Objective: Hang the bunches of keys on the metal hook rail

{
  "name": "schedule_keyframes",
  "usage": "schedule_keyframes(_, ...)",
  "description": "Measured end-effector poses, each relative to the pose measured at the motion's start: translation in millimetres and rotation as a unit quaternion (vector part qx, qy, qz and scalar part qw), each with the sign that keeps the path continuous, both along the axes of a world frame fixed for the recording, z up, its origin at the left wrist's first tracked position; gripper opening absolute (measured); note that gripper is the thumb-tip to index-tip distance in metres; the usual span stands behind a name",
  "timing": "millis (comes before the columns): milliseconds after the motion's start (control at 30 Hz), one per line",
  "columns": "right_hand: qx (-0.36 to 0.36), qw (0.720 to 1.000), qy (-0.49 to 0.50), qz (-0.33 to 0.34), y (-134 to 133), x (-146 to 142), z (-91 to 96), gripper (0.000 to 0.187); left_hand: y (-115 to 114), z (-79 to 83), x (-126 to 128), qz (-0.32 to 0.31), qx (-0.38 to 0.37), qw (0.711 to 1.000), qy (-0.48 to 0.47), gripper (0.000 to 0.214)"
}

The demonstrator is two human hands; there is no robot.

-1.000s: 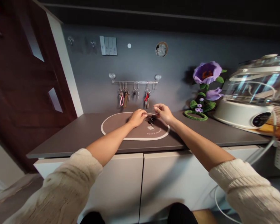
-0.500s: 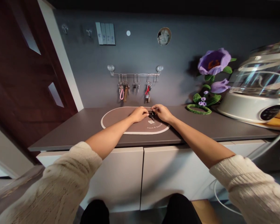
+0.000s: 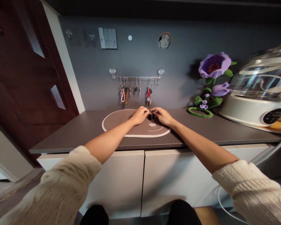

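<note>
Over the mat, my two hands meet at a small dark bunch of keys (image 3: 151, 116), with what looks like a thin metal blade hanging below the black part. My left hand (image 3: 140, 115) is closed, thumb and fingertips pinching it from the left. From the other side, my right hand (image 3: 162, 116) bends its fingers onto it in a pinch. The fingers partly hide the keys. Beneath lies a brown oval mat (image 3: 117, 123) with a pale rim and white print. Behind the hands, a clear hook rail (image 3: 137, 77) on the wall carries several key rings, a pink loop (image 3: 123, 96) and a red tag (image 3: 148, 93).
A purple artificial flower (image 3: 214, 65) with a green ring base stands on the dark counter (image 3: 189, 134) to the right. Beside it is a cream appliance (image 3: 245, 107) with a clear dome. White cabinet doors (image 3: 121, 178) lie below, and a dark red door (image 3: 37, 93) is at left.
The whole view has shifted slightly, so the scene sits a little lower. Both hands stay at the keys, with the fingers a bit closer around them.
</note>
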State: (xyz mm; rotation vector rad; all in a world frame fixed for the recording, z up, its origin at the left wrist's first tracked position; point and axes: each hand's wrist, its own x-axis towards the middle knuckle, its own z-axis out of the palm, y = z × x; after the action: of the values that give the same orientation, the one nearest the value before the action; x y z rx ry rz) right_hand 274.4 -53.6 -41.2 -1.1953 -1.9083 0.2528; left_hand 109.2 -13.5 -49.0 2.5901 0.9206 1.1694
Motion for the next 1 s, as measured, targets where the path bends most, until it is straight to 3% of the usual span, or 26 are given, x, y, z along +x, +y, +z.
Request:
schedule_keyframes(300, -0.003, 0.997, 0.071, 0.012, -0.9, -3.1, 2.2, 0.02, 0.5, 4.7, -0.7, 0.044, 0.033, 0.998, -0.037, 0.018)
schedule_keyframes(533, 0.006, 0.995, 0.101, 0.013, -3.9, -8.1, 6.4, 0.027, -5.0, 14.4, -3.9, 0.068, 0.083, 0.994, -0.034, 0.02)
schedule_keyframes(767, 0.012, 0.989, 0.145, 0.037, 1.3, -11.0, 2.1, 0.028, -10.0, 19.6, -3.5, 0.066, 0.098, 0.991, -0.071, 0.021)
schedule_keyframes(1000, -0.001, 0.977, 0.206, 0.051, -6.2, -15.5, 10.6, 0.029, -14.1, 19.6, -0.2, 0.059, 0.098, 0.986, -0.12, 0.022)
